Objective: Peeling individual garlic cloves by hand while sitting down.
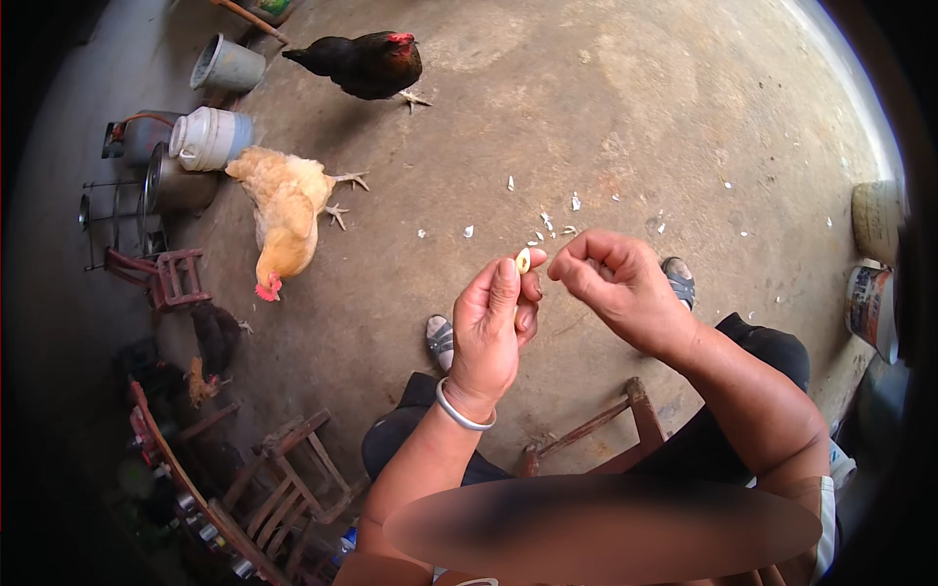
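Note:
My left hand (pixel 489 315) is raised in front of me, a silver-coloured bangle (pixel 463 412) around its wrist. Thumb and forefinger pinch a small cream-coloured piece shaped like a garlic clove (pixel 522 261), with a darker spot on its face. Just to the right, apart from it, my right hand (pixel 623 286) is curled with the fingers drawn in toward the thumb. Nothing shows in that hand. Beyond the hands, several thin white flakes (pixel 547 220) lie scattered on the concrete floor (pixel 513 132).
A tan hen (pixel 286 198) and a black hen (pixel 366 66) stand ahead to the left. Buckets (pixel 229 64), a white can (pixel 209 139) and small wooden chairs (pixel 300 469) line the left side. More buckets (pixel 872 311) stand at right. My sandalled feet (pixel 440 340) are below my hands.

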`<move>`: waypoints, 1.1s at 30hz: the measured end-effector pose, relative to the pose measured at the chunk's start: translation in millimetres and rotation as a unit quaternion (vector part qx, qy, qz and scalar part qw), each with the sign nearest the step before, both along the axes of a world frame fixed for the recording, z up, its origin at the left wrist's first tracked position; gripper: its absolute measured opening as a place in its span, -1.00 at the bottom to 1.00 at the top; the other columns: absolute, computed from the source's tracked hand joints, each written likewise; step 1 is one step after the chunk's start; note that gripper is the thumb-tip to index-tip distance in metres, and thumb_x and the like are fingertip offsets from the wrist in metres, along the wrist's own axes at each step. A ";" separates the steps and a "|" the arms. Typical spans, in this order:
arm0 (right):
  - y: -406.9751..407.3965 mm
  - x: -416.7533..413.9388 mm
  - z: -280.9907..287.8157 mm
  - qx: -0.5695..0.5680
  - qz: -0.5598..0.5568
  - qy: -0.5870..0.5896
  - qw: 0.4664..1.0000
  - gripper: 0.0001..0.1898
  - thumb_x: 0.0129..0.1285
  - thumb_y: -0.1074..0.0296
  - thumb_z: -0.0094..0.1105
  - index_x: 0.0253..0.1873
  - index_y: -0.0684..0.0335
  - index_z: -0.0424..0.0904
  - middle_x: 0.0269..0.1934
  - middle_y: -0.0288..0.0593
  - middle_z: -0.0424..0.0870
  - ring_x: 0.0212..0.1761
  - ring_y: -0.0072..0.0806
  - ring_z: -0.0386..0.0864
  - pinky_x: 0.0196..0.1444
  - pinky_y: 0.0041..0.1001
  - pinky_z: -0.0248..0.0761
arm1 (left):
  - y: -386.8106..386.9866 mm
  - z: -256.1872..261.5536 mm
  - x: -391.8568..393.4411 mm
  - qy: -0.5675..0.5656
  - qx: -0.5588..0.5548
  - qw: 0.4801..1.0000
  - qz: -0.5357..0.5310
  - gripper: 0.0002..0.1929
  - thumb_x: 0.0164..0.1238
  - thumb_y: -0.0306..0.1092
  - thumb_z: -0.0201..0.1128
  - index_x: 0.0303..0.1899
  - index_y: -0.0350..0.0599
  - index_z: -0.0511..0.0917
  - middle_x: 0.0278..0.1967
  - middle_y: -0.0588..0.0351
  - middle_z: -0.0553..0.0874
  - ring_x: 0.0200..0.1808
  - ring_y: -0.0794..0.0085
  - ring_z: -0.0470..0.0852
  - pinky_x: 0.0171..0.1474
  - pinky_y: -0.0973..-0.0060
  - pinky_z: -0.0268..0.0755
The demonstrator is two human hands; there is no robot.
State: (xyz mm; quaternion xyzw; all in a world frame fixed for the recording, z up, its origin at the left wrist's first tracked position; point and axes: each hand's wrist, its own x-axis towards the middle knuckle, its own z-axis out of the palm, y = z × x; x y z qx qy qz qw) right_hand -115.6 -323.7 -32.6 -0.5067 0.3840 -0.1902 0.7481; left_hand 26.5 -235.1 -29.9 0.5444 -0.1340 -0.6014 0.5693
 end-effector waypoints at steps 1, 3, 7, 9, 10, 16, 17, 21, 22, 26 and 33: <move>0.3 0.5 -0.4 -0.001 -0.001 0.002 1.000 -0.80 0.33 0.31 0.16 -0.19 0.37 0.59 -0.46 -0.41 0.56 -0.42 -0.78 0.39 -0.37 -0.65 0.32 | 0.3 -0.3 -0.9 0.002 -0.001 1.000 -0.001 -0.66 0.59 -0.16 -0.05 0.04 -0.23 0.54 -0.37 0.27 0.54 -0.52 0.77 0.33 -0.56 0.79 0.10; 1.3 2.3 -1.2 -0.021 0.023 0.059 0.998 -0.75 0.31 0.26 0.21 -0.21 0.39 0.61 -0.54 -0.42 0.52 -0.48 -0.78 0.36 -0.45 -0.64 0.30 | 1.8 -1.2 -2.1 -0.205 -0.003 0.978 -0.044 -0.73 0.56 -0.26 0.02 -0.02 -0.23 0.59 -0.39 0.22 0.59 -0.48 0.68 0.47 -0.50 0.70 0.29; 2.1 5.2 -1.5 -0.011 0.011 0.043 0.999 -0.76 0.28 0.27 0.25 -0.23 0.40 0.62 -0.56 -0.39 0.52 -0.50 -0.77 0.35 -0.47 -0.61 0.30 | -0.7 -11.2 -6.2 -0.427 -0.111 0.897 -0.041 -0.80 0.49 -0.39 0.10 -0.04 -0.28 0.61 -0.35 0.09 0.64 -0.40 0.47 0.61 -0.39 0.54 0.44; 0.9 2.1 -3.8 -0.022 0.030 0.060 0.997 -0.78 0.31 0.31 0.23 -0.22 0.39 0.61 -0.52 -0.44 0.50 -0.47 -0.79 0.34 -0.46 -0.65 0.27 | -1.5 -9.0 -5.6 -0.506 -0.120 0.852 -0.064 -0.83 0.42 -0.47 0.15 -0.06 -0.30 0.61 -0.33 -0.02 0.65 -0.34 0.29 0.67 -0.29 0.45 0.50; 0.4 1.0 -4.8 -0.033 0.050 0.076 0.995 -0.81 0.34 0.34 0.21 -0.21 0.39 0.60 -0.48 -0.49 0.48 -0.44 -0.81 0.33 -0.44 -0.70 0.25 | -1.9 -7.6 -6.3 -0.505 -0.120 0.852 -0.064 -0.83 0.42 -0.47 0.15 -0.06 -0.30 0.61 -0.33 -0.02 0.65 -0.34 0.29 0.67 -0.29 0.45 0.50; 4.3 2.2 -9.5 -0.088 0.047 0.095 0.990 -0.88 0.29 0.43 0.18 -0.21 0.37 0.58 -0.50 -0.48 0.45 -0.45 -0.81 0.31 -0.46 -0.68 0.22 | -1.4 1.7 -11.6 -0.547 -0.088 0.826 -0.102 -0.84 0.38 -0.49 0.19 -0.09 -0.30 0.64 -0.32 -0.02 0.67 -0.33 0.34 0.66 -0.28 0.50 0.48; 5.2 2.6 -13.6 -0.088 0.046 0.096 0.990 -0.88 0.29 0.43 0.18 -0.21 0.37 0.58 -0.50 -0.48 0.45 -0.45 -0.81 0.31 -0.46 -0.68 0.22 | -1.7 1.9 -12.3 -0.543 -0.092 0.830 -0.092 -0.84 0.38 -0.50 0.20 -0.09 -0.30 0.64 -0.33 -0.02 0.66 -0.33 0.32 0.66 -0.27 0.49 0.48; 7.7 6.7 -20.9 -0.051 0.008 0.019 0.998 -0.90 0.30 0.41 0.17 -0.25 0.32 0.54 -0.53 -0.48 0.45 -0.46 -0.82 0.32 -0.48 -0.69 0.21 | -2.7 -4.0 -11.4 -0.552 -0.126 0.822 -0.063 -0.83 0.41 -0.44 0.19 -0.07 -0.28 0.62 -0.37 0.06 0.65 -0.42 0.41 0.61 -0.38 0.55 0.43; 7.2 8.8 -19.5 -0.023 -0.012 -0.012 1.000 -0.88 0.31 0.38 0.16 -0.27 0.30 0.53 -0.54 -0.48 0.44 -0.49 -0.81 0.32 -0.49 -0.70 0.19 | -1.8 -3.6 -10.8 -0.553 -0.125 0.822 -0.061 -0.83 0.41 -0.44 0.19 -0.07 -0.28 0.62 -0.37 0.06 0.65 -0.42 0.41 0.61 -0.38 0.55 0.43; -5.6 2.5 -0.9 0.166 0.024 0.016 0.986 -0.83 0.35 0.31 -0.02 -0.21 0.27 0.51 -0.51 -0.43 0.42 -0.57 -0.70 0.28 -0.54 -0.67 0.12 | 0.1 0.9 2.3 -0.022 0.003 1.000 0.004 -0.77 0.51 -0.27 0.02 -0.05 -0.22 0.51 -0.34 0.17 0.57 -0.51 0.59 0.45 -0.55 0.69 0.23; -12.1 1.7 -7.6 0.386 -0.089 -0.081 0.915 -0.58 0.40 0.16 -0.29 0.03 0.38 0.46 -0.20 -0.06 0.62 -0.25 -0.33 0.61 -0.13 -0.34 0.55 | 0.6 1.0 22.6 0.157 -0.049 0.986 0.016 -0.73 0.55 -0.19 -0.12 -0.16 -0.20 0.43 -0.25 0.07 0.55 -0.45 0.54 0.44 -0.60 0.70 0.22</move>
